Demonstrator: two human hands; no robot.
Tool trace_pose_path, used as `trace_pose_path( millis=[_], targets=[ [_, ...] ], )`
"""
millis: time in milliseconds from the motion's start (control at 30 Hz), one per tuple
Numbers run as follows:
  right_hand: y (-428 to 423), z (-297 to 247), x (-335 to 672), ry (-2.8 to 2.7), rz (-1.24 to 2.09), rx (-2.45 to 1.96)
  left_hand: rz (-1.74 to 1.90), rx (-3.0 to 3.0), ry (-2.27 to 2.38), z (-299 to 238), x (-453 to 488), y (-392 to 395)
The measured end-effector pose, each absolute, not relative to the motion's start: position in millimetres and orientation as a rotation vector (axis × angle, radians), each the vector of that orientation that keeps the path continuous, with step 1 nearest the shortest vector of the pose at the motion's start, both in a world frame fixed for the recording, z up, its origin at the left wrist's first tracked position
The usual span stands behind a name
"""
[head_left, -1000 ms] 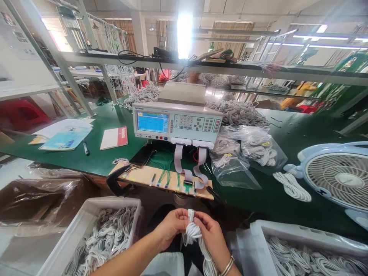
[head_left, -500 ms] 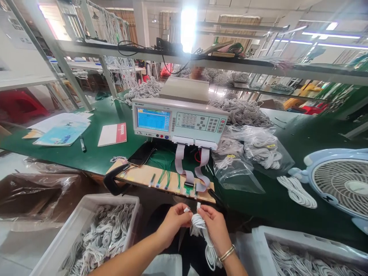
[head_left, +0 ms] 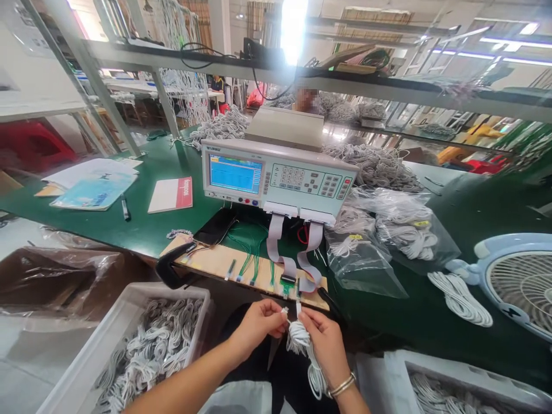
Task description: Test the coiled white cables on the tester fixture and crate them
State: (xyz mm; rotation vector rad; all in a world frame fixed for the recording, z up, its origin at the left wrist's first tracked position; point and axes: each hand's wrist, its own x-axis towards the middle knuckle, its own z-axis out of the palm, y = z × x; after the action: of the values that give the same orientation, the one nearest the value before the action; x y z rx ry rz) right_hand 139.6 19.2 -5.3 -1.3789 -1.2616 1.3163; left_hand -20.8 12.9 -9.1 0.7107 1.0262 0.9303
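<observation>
A coiled white cable (head_left: 301, 336) hangs between my hands, just in front of the wooden board (head_left: 207, 259). My left hand (head_left: 264, 322) pinches one small white plug of this cable between thumb and fingers. In my right hand (head_left: 321, 336) are the other white plug (head_left: 299, 308) and part of the coil, whose loops dangle below. That plug points up at the board's front edge, by the small green circuit board (head_left: 287, 283); I cannot tell whether it sits in a socket. Grey ribbon cables (head_left: 276, 238) run from the tester (head_left: 280, 178) to the board.
A white bin (head_left: 200, 296) of coiled cables stands at lower left, another bin (head_left: 397, 368) at lower right. Bagged cables (head_left: 405, 230), a loose coil (head_left: 460, 299) and a blue fan (head_left: 487, 247) lie right. Black clamps (head_left: 168, 273) grip the board. A notebook (head_left: 166, 194) lies left.
The right-hand plug has come up against the board's front edge, where a gap showed before. My left hand still pinches its plug. The view has shifted slightly.
</observation>
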Motion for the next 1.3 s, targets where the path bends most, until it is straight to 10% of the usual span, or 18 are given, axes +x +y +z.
trace_pose_path(
  millis=[1300],
  targets=[
    [0, 6, 134, -1.135, 1.49, -1.228, 1.141, 0.391, 1.022, -10, -1, 9]
  ],
)
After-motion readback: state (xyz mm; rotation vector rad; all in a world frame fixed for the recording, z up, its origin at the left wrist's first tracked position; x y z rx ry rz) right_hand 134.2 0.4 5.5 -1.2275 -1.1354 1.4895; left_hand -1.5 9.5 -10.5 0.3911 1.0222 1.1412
